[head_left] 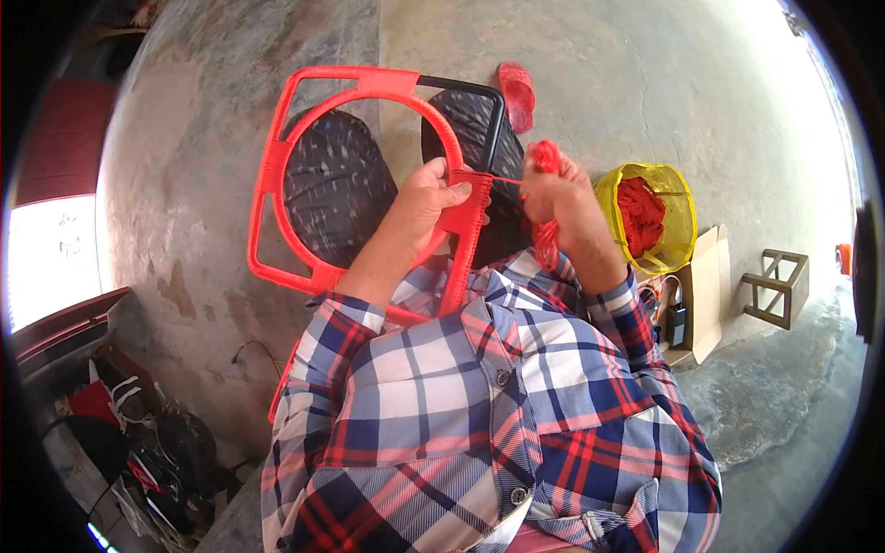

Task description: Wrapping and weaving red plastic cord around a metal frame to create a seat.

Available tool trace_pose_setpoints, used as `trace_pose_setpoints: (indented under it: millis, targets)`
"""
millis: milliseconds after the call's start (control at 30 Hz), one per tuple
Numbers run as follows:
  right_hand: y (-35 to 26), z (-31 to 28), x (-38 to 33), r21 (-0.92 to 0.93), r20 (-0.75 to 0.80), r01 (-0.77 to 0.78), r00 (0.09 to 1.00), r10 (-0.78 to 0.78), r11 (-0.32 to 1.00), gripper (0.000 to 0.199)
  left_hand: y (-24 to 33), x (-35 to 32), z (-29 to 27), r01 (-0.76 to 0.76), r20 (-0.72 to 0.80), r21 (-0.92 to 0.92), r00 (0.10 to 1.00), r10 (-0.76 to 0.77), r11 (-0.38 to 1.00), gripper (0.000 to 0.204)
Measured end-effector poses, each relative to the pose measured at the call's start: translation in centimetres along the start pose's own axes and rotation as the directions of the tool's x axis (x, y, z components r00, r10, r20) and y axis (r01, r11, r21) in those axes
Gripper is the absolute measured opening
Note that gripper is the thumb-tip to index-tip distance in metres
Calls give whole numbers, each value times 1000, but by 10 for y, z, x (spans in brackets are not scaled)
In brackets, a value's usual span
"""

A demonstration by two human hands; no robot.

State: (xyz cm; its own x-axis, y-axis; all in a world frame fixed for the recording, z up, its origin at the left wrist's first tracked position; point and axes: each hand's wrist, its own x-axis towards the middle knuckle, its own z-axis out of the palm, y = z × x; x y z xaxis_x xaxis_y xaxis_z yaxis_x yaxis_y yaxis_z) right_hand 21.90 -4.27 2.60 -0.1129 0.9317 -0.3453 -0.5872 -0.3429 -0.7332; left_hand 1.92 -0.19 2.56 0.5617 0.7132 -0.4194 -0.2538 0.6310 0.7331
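A square frame point(267, 207) with a round ring inside it leans over my lap. Red cord covers most of it, while the far right corner point(498, 129) is bare black. My left hand point(424, 205) grips the frame where the ring meets its right side, thumb on top of the wrapped cord. From that spot a red strand point(505, 179) runs straight to my right hand point(560, 195), which is closed around a bundle of red cord point(547, 157). Loops of the bundle hang below my right hand.
To the right stands a yellow basket point(690, 221) with red cord inside. Beside it are an open cardboard box point(708, 304) and a small stool point(784, 293). A red slipper point(517, 95) lies ahead on the concrete floor. Mixed clutter point(171, 452) fills the lower left.
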Motion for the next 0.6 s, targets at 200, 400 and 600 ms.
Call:
trace_pose_setpoints:
  millis: [200,400,600]
  targets:
    - [-43,-19,-16,-320,41,2,999,12,947,13,-5,1,-10,-28,-42,-55,999,26,998,28]
    - [-114,-207,-49,372,-221,500,866,-449,782,6,-6,3,-21,21,-7,-250,1000,-24,968,23]
    - [-105,-154,-67,-111,-612,560,612,-501,821,12,-26,19,-43,-4,-209,-363,975,-77,932,14]
